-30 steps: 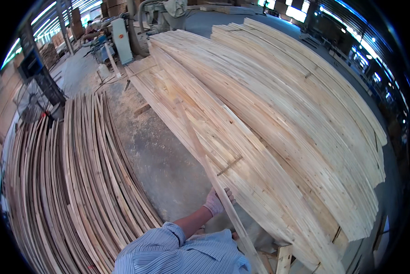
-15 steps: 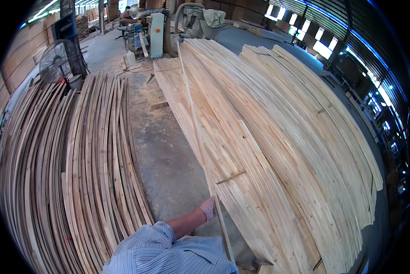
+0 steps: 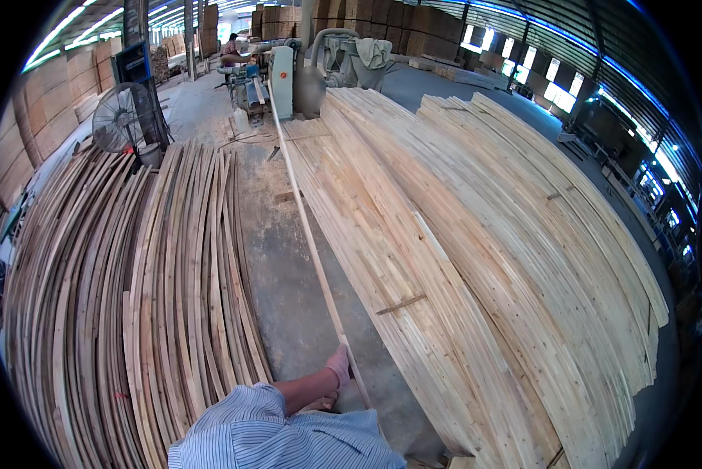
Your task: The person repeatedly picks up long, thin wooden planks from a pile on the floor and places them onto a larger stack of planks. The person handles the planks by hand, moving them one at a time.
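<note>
My left hand [image 3: 337,366], in a pale pinkish glove, is closed round a long, thin wooden strip [image 3: 313,254]. From beside my striped shirt the strip runs forward over the floor, its far end near the machine. My left forearm reaches across from the left, out of a striped sleeve. My right hand does not show. To the right lies a broad spread of pale, planed strips [image 3: 445,258], with a short dark crosspiece [image 3: 402,304] on top. Rougher, darker strips [image 3: 186,273] lie side by side to the left.
A green-grey machine cabinet [image 3: 283,82] stands ahead, by a dust pipe and a draped cloth. A large fan [image 3: 124,117] is at the far left. A person [image 3: 232,51] is in the distance. Sawdust and a small wood block [image 3: 288,196] lie on the floor [image 3: 284,297].
The held strip has swung left, off the edge of the pale stack and over the floor. My left hand has moved slightly left and down with it. The view has tilted up a little.
</note>
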### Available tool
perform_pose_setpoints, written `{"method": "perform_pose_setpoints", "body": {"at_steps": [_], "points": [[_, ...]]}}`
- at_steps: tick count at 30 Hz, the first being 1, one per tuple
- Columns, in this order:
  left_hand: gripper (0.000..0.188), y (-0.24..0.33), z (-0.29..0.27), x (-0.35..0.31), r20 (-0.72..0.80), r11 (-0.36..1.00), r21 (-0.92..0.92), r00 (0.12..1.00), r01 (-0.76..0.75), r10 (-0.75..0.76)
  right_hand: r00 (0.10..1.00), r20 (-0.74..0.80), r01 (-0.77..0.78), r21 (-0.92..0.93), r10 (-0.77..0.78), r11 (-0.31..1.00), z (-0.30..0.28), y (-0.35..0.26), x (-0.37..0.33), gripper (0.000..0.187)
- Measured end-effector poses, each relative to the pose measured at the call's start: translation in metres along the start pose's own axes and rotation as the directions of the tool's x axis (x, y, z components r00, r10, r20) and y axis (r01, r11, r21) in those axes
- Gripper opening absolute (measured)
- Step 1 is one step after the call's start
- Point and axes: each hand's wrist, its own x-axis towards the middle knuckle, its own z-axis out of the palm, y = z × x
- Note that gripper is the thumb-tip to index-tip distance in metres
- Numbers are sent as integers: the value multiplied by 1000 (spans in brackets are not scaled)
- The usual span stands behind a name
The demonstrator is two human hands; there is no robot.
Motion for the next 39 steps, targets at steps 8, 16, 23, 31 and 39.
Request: {"method": "perform_pose_setpoints", "body": {"at_steps": [8, 16, 23, 31, 39], "points": [[46, -10, -25, 29, 137, 999, 44, 991, -5, -1, 998, 41, -52, 23, 51, 998, 3, 38, -39, 51], [62, -121, -50, -27, 524, 902, 180, 738, 393, -426, 996, 37, 80, 74, -83, 994, 9, -19, 8, 50], [70, -33, -21, -29, 393, 981, -174, 919, 86, -11, 985, 29, 168, 105, -172, 980, 7, -8, 8, 50], [60, 50, -14, -6, 266, 986, -166, 963, 15, 30, 976, 180, -127, 10, 123, 992, 6, 176, -137, 46], [50, 29, -16, -10, 207, 997, -81, 978, -16, 33, 879, 258, -422, 35, 400, 906, -52, 172, -186, 44]]}}
